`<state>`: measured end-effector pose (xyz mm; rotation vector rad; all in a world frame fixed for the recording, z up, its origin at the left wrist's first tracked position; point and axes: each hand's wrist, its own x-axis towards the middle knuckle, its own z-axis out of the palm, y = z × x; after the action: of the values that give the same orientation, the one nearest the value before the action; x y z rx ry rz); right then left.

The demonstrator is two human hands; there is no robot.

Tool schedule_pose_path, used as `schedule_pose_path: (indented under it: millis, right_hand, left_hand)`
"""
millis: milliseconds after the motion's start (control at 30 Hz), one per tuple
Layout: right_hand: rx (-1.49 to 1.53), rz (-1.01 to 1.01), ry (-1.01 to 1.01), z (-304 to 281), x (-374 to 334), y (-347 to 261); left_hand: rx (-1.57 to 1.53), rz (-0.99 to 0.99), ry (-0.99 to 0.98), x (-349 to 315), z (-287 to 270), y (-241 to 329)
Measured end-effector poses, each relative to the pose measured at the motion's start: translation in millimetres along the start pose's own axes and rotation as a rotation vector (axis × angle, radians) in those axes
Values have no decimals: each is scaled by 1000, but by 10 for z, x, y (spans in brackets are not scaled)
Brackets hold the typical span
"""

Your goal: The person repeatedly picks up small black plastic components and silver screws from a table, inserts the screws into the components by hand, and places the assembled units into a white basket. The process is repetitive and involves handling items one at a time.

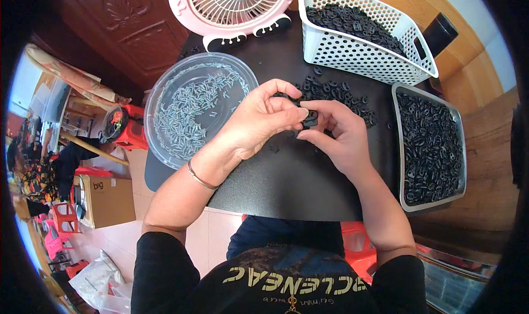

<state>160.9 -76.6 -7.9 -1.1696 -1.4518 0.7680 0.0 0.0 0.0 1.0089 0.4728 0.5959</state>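
Note:
Above the dark table, my left hand and my right hand meet, fingertips nearly touching. Between them is a small black plastic part, pinched by the thumb and fingers of both hands. Its exact kind is too small to make out. Just behind my hands lies a loose pile of black plastic parts. Left of my left hand stands a round clear tub with many small silvery pins or screws in it. Part of the pile is hidden by my fingers.
A white perforated basket of black parts stands at the back right. A metal tray full of similar parts sits at the right edge. A pink fan is at the back. On the floor left is a cardboard box; a person sits beyond.

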Motion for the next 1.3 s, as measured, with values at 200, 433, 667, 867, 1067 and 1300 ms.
schedule_pose_path:
  millis: [200, 433, 667, 867, 1067, 1300]
  right_hand:
    - [-39, -44, 50, 3, -6, 22]
    - [-82, -43, 71, 1, -18, 47]
    - [-41, 77, 67, 16, -29, -34]
    - [203, 56, 97, 39, -15, -21]
    - [204, 100, 119, 27, -1, 20]
    - [370, 197, 55, -38, -7, 13]
  left_hand:
    - [-14, 16, 10, -3, 34, -7]
    - [39, 41, -3, 1, 47, -6]
    - [58, 43, -8, 8, 11, -24]
    - [-14, 134, 56, 34, 50, -28]
    - [146, 170, 87, 12, 102, -9]
    - [15, 122, 69, 23, 87, -61]
